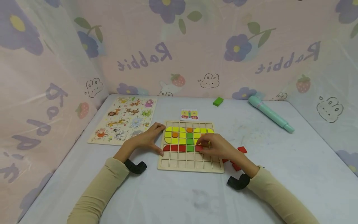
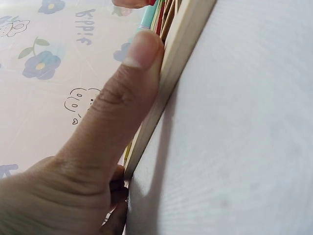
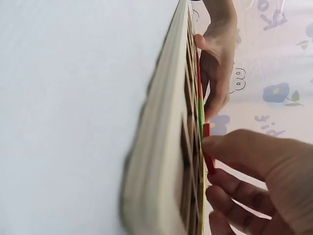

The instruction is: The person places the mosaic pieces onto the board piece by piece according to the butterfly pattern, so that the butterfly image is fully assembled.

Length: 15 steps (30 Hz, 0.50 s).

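Note:
A wooden grid board (image 1: 193,165) lies on the table, with yellow, orange, green and red tiles set in its cells. My left hand (image 1: 145,139) rests along the board's left edge, thumb and fingers spread apart; the left wrist view shows the thumb (image 2: 142,54) against the board's side. Between thumb and fingers my right hand (image 1: 218,145) pinches a red tile (image 3: 207,147). In the head view this tile is just right of the green column (image 1: 190,142), in line with a row of red tiles (image 1: 174,148). Whether it touches the board I cannot tell.
Several loose red tiles (image 1: 242,150) lie right of the board, partly under my right forearm. Behind it is a small butterfly pattern card (image 1: 189,114). An animal puzzle board (image 1: 112,137) lies left, a green block (image 1: 218,101) at the back, a mint-coloured pen-shaped object (image 1: 271,114) at right.

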### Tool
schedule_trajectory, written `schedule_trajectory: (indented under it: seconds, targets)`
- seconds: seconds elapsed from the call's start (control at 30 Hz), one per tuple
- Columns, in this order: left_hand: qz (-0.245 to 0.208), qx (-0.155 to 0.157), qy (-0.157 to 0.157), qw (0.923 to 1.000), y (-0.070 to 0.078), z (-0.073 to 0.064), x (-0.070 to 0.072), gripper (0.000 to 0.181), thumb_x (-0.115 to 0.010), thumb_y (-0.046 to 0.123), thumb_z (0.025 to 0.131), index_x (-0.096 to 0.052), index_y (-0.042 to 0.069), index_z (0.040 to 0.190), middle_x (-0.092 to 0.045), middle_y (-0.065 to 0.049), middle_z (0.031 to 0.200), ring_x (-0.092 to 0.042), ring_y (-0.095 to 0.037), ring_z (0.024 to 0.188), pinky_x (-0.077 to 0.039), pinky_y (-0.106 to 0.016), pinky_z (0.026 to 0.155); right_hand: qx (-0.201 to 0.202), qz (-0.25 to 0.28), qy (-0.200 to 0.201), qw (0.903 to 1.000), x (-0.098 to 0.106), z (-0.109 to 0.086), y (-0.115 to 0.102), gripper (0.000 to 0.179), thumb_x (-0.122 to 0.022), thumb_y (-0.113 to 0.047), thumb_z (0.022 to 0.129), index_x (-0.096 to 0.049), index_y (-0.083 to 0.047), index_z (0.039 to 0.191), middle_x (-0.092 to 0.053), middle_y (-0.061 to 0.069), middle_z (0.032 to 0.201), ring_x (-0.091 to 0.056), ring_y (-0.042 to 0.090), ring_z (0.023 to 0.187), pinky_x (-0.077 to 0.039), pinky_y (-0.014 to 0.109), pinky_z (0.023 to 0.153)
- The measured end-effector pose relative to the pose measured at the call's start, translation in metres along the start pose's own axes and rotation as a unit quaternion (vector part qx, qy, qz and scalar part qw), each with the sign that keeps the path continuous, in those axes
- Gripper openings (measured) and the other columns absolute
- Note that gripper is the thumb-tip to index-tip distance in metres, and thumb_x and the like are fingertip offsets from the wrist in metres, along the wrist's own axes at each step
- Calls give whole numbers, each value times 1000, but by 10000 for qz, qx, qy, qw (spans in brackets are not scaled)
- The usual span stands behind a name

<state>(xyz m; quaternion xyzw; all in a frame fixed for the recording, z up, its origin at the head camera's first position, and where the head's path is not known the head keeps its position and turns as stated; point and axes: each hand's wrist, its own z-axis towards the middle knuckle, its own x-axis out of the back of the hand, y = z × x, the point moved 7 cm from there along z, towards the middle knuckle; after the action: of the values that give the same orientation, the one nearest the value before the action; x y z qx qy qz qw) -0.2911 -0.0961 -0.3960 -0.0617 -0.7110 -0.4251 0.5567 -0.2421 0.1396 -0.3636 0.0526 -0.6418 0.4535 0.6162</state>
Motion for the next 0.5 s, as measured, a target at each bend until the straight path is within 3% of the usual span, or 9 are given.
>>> schedule_trajectory:
  seconds: [0.17,0.37,0.5]
  targets:
    - [44,22,-11,10000,-1,0,0,118,-82,56,57,-25,3,145,-25,-11,142,-27,-25,133,-28,-43,109,44,-112,-60,9999,-4,4,-1,16,-75,-20,79,-71,-16,94,-63,-8,90,-53,11,85,-46,31,79]
    - [78,47,-8,10000,0,0,1,118,-82,55,57,-25,2,145,-25,-11,142,-27,-26,133,-28,-43,109,119,47,-104,9999,-5,4,3,16,-76,-19,79,-72,-16,94,-62,-7,90,-50,12,84,-45,29,74]
    - [69,63,-29,10000,1,0,1,118,-82,56,57,-25,3,146,-25,-11,142,-27,-25,132,-28,-43,109,141,154,-72,9998,0,0,7,18,-75,-22,79,-72,-17,96,-61,-8,96,-53,13,94,-47,31,82]
